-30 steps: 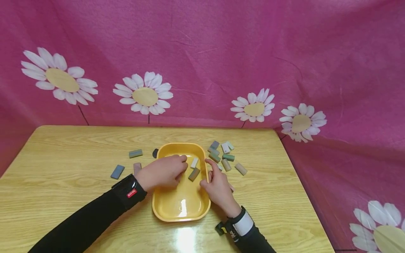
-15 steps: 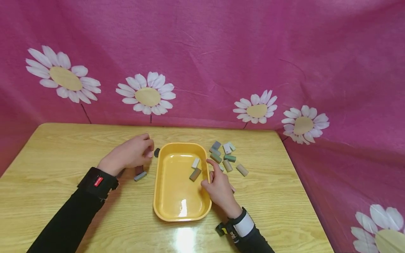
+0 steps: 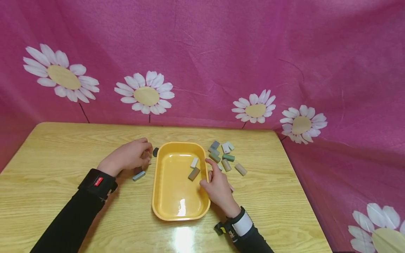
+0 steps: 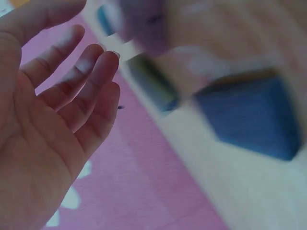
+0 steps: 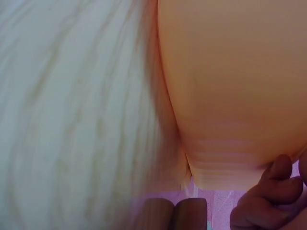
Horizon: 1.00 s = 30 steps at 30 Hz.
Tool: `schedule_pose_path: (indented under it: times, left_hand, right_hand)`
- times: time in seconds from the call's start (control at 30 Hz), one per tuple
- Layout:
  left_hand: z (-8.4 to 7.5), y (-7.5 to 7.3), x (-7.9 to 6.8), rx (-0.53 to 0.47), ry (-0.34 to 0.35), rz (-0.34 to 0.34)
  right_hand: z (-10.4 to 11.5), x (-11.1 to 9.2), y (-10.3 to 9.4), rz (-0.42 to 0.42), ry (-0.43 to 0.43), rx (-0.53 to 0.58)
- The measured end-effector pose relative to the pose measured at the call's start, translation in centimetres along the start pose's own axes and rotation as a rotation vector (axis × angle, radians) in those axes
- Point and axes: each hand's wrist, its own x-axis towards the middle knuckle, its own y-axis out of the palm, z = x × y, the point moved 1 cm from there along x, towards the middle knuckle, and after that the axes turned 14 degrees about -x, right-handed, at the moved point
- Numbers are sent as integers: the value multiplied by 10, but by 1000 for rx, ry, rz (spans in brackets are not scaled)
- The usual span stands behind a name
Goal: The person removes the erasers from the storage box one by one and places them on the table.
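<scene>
A yellow plastic tray [image 3: 177, 191] holds a small white block [image 3: 194, 162] and a brown block [image 3: 194, 174]. My right hand [image 3: 219, 188] grips the tray's right rim, thumb over the edge and fingers along the outer wall. Left of the tray, my left hand [image 3: 128, 156] hangs over loose blocks, fingers loosely bent. A blue-grey block [image 3: 139, 176] shows just below it. In the left wrist view, nothing appears in the palm; a purplish block [image 4: 148, 26] is near the fingertips, with a greenish block [image 4: 152, 82] and a blue block [image 4: 254, 115] beyond.
On the wooden table [image 3: 269, 211], several small blocks lie right of the tray, among them a green block [image 3: 228, 157] and a tan block [image 3: 240, 169]. A small black piece [image 3: 155, 152] sits by the tray's upper left corner. A pink flowered cloth [image 3: 202, 63] hangs behind.
My left hand has come out of the tray and moved left over the loose blocks, dipping slightly since half a second ago. My right hand has stayed on the rim.
</scene>
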Motion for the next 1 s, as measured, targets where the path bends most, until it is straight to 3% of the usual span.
schedule_pose_path:
  times: [0.1,0.23,0.37,0.47,0.73,0.87,1.0]
  left_hand:
    - [-19,-9,6,12,43,-30]
    - [-53,-12,22,55,167,-14]
    - [-84,3,43,107,265,82]
    - [-102,20,58,133,299,178]
    - [-115,48,73,251,230,378]
    - [-118,52,73,278,181,409]
    - [-120,53,73,299,168,395]
  right_hand:
    - [0,1,-1,-5,-10,4]
    - [0,1,-1,-8,-15,7]
    - [0,1,-1,-4,-13,7]
    - [1,0,-1,-2,-18,9]
    - [2,-3,0,29,-6,27]
    - [0,-3,0,13,-18,17]
    - [-1,-3,-1,15,-10,18]
